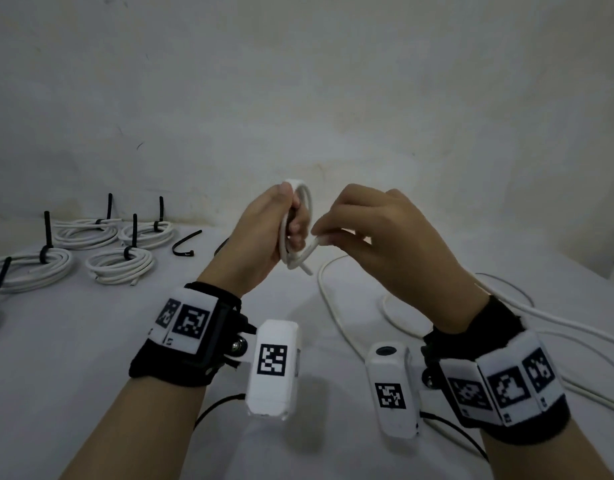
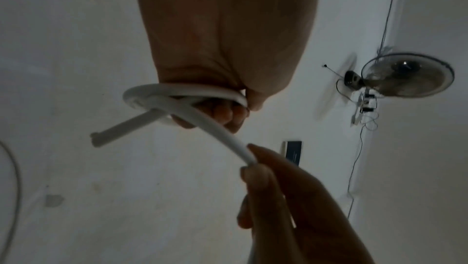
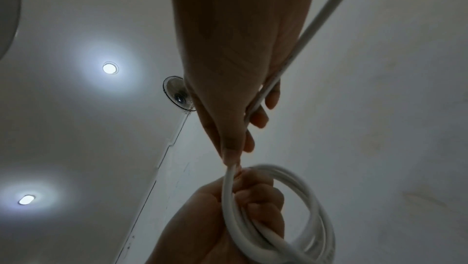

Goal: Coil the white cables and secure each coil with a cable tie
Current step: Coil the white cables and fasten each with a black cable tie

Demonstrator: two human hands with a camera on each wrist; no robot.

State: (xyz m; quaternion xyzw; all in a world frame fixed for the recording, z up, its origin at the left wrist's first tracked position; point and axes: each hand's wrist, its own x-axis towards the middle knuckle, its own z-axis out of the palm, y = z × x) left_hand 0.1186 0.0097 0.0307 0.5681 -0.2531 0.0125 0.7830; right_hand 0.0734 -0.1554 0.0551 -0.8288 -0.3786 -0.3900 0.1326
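Note:
My left hand point(image 1: 285, 226) is raised above the table and grips a small coil of white cable point(image 1: 307, 202), with the loops passing through its curled fingers point(image 3: 255, 198). The cable's cut end point(image 2: 96, 138) sticks out below the coil point(image 2: 152, 92). My right hand point(image 1: 328, 230) pinches the running part of the same cable point(image 2: 235, 144) just beside the coil. From there the cable runs through my right palm point(image 3: 303, 34). Its slack point(image 1: 328, 296) lies in loops on the table to the right.
Several tied white coils point(image 1: 118, 261) with upright black cable ties point(image 1: 47, 230) lie at the left of the white table point(image 1: 91, 341). A loose black tie point(image 1: 184, 242) lies near them. More loose white cable point(image 1: 575, 327) trails off to the right. A wall stands close behind.

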